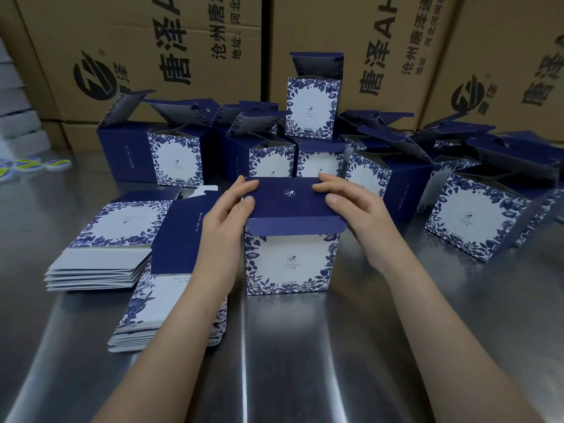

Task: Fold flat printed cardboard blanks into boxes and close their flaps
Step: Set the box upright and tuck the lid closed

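A blue-and-white floral box [290, 261] stands upright on the steel table, right in front of me. Its dark blue lid flap [290, 198] lies folded over the top, and the tuck tab hangs outside over the front face. My left hand [227, 218] grips the lid's left edge, thumb on top. My right hand [354, 209] holds the right edge the same way. Two stacks of flat printed blanks [100, 239] [158, 300] lie to the left of the box.
Several folded boxes [177, 160] with open top flaps stand behind and to the right, one box [312, 108] stacked higher. Large brown shipping cartons [183, 50] wall off the back. The steel table [305, 361] stretches toward me.
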{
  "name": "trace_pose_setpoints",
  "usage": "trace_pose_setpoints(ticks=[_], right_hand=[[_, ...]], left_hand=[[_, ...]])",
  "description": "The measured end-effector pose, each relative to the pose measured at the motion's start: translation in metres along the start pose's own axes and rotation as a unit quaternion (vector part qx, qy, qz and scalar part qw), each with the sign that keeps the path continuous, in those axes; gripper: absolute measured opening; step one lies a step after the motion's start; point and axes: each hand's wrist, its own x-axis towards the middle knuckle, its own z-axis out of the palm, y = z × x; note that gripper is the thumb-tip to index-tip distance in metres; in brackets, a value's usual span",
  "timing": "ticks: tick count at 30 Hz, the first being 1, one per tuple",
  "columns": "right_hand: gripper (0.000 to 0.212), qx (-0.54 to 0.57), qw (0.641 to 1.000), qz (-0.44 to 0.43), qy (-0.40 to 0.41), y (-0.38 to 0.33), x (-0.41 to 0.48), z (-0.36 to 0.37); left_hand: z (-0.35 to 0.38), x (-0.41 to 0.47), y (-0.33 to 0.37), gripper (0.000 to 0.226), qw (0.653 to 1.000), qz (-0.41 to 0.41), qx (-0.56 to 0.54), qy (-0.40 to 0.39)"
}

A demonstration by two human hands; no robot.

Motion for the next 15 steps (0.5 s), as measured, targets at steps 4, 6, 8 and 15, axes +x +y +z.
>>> trace_pose_setpoints(ticks=[4,6,8,15], right_hand=[[0.018,-0.018,0.997,-0.046,0.064,0.002,0.000,0.003],[0.015,-0.021,0.994,-0.069,0.084,0.000,0.000,0.007],[0.015,-0.025,0.992,-0.079,0.092,-0.001,-0.001,0.010],[0.016,-0.036,0.993,-0.074,0.089,0.000,-0.002,0.011]], left_hand=[[0.000,-0.002,-0.003,0.022,0.996,0.043,0.048,0.063],[0.001,-0.003,-0.005,0.024,0.995,0.047,0.050,0.070],[0.003,-0.005,-0.004,0.035,0.997,0.039,0.033,0.060],[0.005,-0.012,-0.010,0.056,0.993,0.036,0.111,0.014]])
